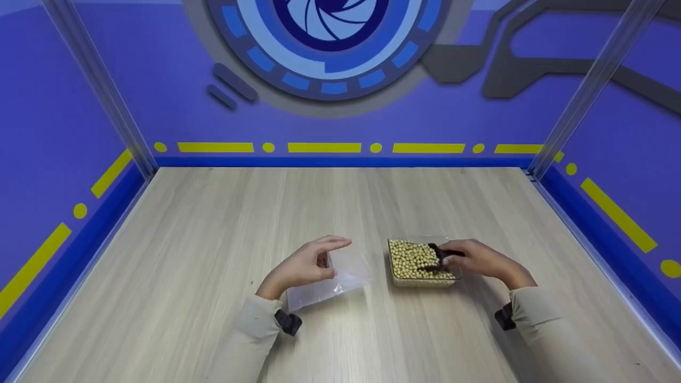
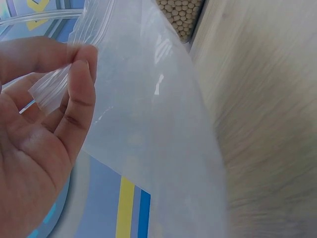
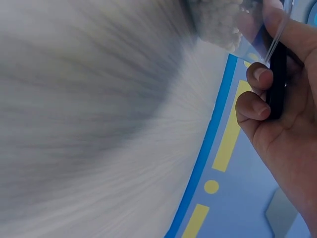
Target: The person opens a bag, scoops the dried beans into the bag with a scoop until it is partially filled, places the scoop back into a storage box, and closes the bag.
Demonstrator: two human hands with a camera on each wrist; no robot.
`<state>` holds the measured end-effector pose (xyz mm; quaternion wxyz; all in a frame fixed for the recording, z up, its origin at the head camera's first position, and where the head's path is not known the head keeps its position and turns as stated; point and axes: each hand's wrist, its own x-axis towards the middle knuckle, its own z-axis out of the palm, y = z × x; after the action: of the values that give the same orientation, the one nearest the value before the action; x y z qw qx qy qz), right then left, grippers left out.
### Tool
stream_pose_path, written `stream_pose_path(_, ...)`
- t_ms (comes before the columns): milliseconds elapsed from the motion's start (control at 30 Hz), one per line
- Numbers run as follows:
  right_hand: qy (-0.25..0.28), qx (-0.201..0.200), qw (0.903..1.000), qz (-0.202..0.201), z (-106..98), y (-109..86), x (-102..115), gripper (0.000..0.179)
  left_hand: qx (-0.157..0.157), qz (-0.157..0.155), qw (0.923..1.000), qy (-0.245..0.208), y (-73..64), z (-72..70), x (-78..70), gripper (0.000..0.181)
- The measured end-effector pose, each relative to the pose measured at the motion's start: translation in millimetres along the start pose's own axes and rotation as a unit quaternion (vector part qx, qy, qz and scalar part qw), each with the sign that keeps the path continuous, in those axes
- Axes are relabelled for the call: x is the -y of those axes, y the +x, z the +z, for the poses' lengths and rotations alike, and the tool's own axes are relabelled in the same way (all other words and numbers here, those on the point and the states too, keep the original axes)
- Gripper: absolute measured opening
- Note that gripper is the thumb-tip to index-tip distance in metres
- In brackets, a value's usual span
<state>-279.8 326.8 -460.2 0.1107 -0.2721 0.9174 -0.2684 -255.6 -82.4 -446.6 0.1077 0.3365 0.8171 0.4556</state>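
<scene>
My left hand point(image 1: 303, 266) pinches the edge of a clear zip bag point(image 2: 148, 114) near its ridged seal strip point(image 2: 91, 29). The bag point(image 1: 340, 284) hangs to the right of that hand, over the table. To the right of the bag stands a clear rectangular container point(image 1: 420, 282) full of round, pale yellow beans point(image 1: 408, 258), perhaps soybeans. My right hand point(image 1: 481, 259) grips the black handle point(image 3: 278, 84) of a scoop point(image 1: 437, 254). The scoop's head is partly sunk in the beans at the container's right side, and its lower part is hidden.
A pale wood-grain table point(image 1: 213, 223) lies under everything. Blue printed panels point(image 1: 340, 125) wall it at the back and both sides, with metal posts point(image 1: 101, 85) at the corners. A dark wrist camera point(image 1: 289, 322) sits on the left sleeve, another point(image 1: 504, 316) on the right.
</scene>
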Motion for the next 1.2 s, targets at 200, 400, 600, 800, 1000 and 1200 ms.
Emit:
stream_pose_path(200, 0.007, -0.002, 1.0000, 0.002, 0.5, -1.0, -0.8, 0.044, -0.002, 0.008, 1.0000, 0.005, -0.7, 0.2, 1.8, 0.064)
stream_pose_path(400, 0.009, 0.001, 1.0000, 0.001, -0.4, -1.7, -1.5, 0.044, 0.001, 0.012, 0.9999, 0.001, -1.2, -0.3, 0.5, 0.063)
stream_pose_path(600, 0.010, 0.001, 0.9999, 0.010, 1.0, -1.6, -1.7, 0.045, -0.001, 0.012, 0.9999, 0.007, -1.7, -1.1, 0.0, 0.063)
stream_pose_path(800, 0.013, -0.006, 0.9999, 0.002, 2.7, -1.0, -3.9, 0.044, -0.006, 0.008, 0.9999, 0.007, -2.5, -2.3, 0.5, 0.064)
stream_pose_path(1000, 0.022, -0.004, 0.9997, 0.008, 3.0, -1.6, -5.4, 0.043, -0.004, 0.011, 0.9999, 0.007, -2.0, -2.3, 0.7, 0.064)
stream_pose_path(1200, 0.046, -0.005, 0.9989, 0.007, 1.7, -3.3, -3.3, 0.045, -0.001, 0.009, 1.0000, 0.001, -2.3, -2.7, -0.2, 0.063)
